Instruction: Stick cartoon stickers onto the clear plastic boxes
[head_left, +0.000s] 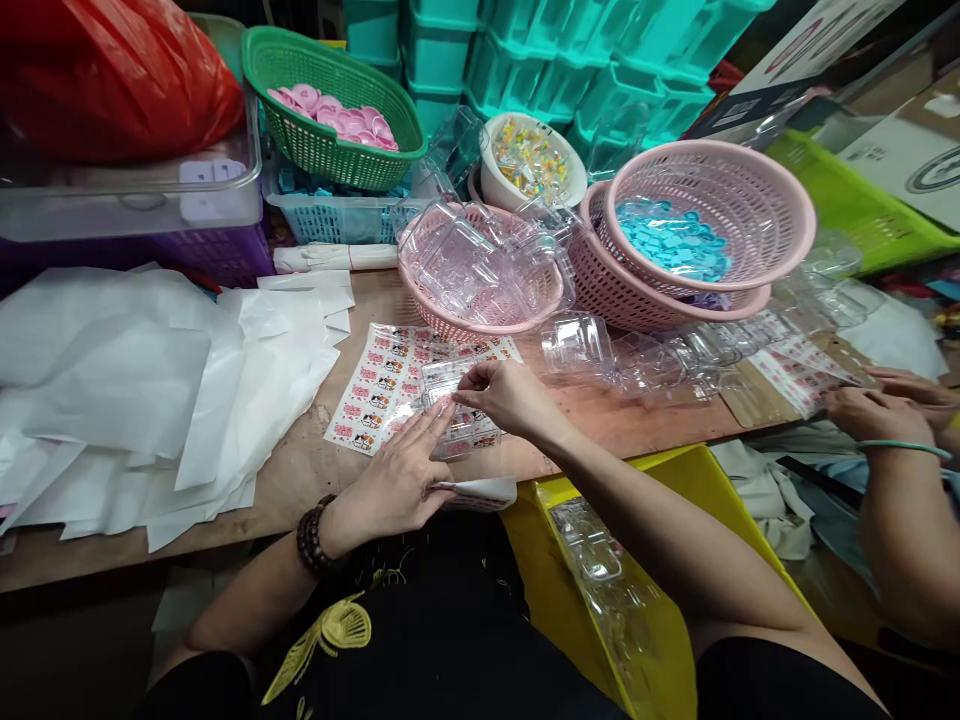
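Clear box (436, 378) atop sticker sheet (379, 385), centre, apparently mid-handling. Right grip (517, 402) at 2 o'clock, fingertips pinched, item unclear; left grip (397, 480) at 7, fingers extended. Further boxes (461, 262) heaped at 12.

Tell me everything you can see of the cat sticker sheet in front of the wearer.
The sheet is white, thin and glossy-looking, printed with rows of cat drawings and pinkish-red markings. It lies roughly flat and slanted on the table, just in front of a pink basket. A clear box covers part of it. Both hands, left and right, partly hide it; whether they touch it is unclear.
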